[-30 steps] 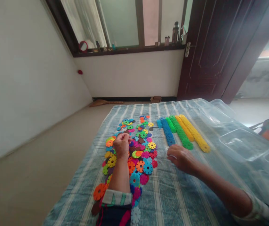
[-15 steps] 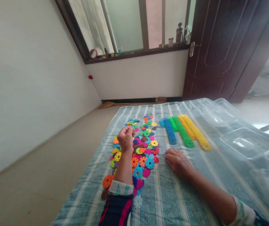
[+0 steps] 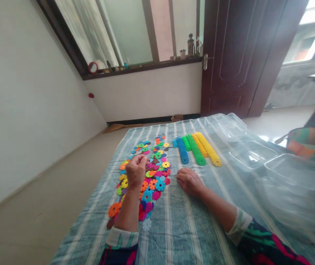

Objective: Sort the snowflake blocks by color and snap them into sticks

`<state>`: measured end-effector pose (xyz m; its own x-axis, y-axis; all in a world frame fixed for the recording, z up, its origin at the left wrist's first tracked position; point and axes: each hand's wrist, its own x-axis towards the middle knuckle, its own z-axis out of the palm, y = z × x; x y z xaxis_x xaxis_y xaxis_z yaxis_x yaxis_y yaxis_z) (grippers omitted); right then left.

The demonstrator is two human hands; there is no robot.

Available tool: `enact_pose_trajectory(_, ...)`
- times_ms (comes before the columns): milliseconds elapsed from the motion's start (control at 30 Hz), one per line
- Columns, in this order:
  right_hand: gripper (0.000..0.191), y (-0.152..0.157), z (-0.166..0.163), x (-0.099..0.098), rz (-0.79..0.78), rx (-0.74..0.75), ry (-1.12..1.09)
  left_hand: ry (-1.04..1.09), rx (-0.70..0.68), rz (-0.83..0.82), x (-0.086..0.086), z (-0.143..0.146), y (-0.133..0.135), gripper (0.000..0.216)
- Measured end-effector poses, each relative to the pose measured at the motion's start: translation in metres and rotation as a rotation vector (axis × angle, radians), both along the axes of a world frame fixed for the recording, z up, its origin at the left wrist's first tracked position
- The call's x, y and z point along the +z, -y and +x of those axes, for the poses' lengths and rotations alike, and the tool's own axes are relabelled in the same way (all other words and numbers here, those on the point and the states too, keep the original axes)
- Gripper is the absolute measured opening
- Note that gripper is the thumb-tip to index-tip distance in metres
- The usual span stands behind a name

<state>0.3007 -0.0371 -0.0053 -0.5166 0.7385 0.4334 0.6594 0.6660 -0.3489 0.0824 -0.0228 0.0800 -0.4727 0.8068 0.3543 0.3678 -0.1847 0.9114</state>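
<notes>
Left hand point(image 3: 135, 171): here it is, over the loose discs point(image 3: 152, 184), thumb and fingertips drawn together in a pinch; whether a disc sits between them, I can't tell.
Loose discs: a bright, crowded spread, showing on both sides of the left wrist, some beyond the pinched fingers, plenty more alongside the forearm.
Right hand point(image 3: 190, 181): and over here, low on the striped cloth point(image 3: 174, 228), just right of the discs; fingers bent downward, tips hidden, so I can't tell if they're open or closed, or holding anything.
Blue row point(image 3: 183, 151): near end just beyond the right fingers, a strip of cloth between.
Green row point(image 3: 196, 151), yellow row point(image 3: 209, 150): side by side, right of blue; each long row has a shorter one on its left.
Clear boxes point(image 3: 252, 170): farther right, see-through, well apart from both hands.
</notes>
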Motion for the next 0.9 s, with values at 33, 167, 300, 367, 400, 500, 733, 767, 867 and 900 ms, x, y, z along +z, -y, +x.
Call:
enact_pose_trajectory(33,0.017,0.001,0.001,0.000,-0.008,0.001,-0.003,-0.024,0.028,-0.004,-0.005,-0.007,0.005,0.024)
enact_pose_trajectory(167,0.017,0.010,0.010,-0.005,-0.051,0.019,-0.063,-0.056,0.195,-0.011,-0.023,-0.041,0.026,0.024)
enact_pose_trajectory(300,0.021,0.019,0.024,-0.015,-0.055,-0.007,-0.106,-0.175,0.372,-0.064,-0.038,-0.073,0.049,0.023)
enact_pose_trajectory(367,0.021,0.020,0.033,-0.019,-0.004,-0.114,-0.107,-0.265,0.447,-0.092,-0.043,-0.082,0.057,0.022)
enact_pose_trajectory(400,0.020,0.019,0.038,-0.020,0.033,-0.185,-0.104,-0.297,0.483,-0.104,-0.045,-0.085,0.060,0.021)
enact_pose_trajectory(500,0.020,0.012,0.051,-0.021,0.131,-0.409,-0.082,-0.332,0.545,-0.133,-0.051,-0.088,0.065,0.019)
enact_pose_trajectory(733,0.025,-0.007,0.062,-0.010,0.104,-0.710,0.053,-0.328,0.528,-0.187,-0.054,-0.092,0.060,0.020)
enact_pose_trajectory(767,0.027,-0.009,0.061,-0.007,0.077,-0.738,0.075,-0.323,0.525,-0.197,-0.054,-0.092,0.059,0.021)
enact_pose_trajectory(867,0.037,-0.013,0.056,-0.002,0.006,-0.799,0.125,-0.316,0.510,-0.223,-0.053,-0.091,0.057,0.024)
enact_pose_trajectory(900,0.041,-0.014,0.055,0.000,-0.009,-0.810,0.138,-0.314,0.506,-0.228,-0.052,-0.090,0.056,0.025)
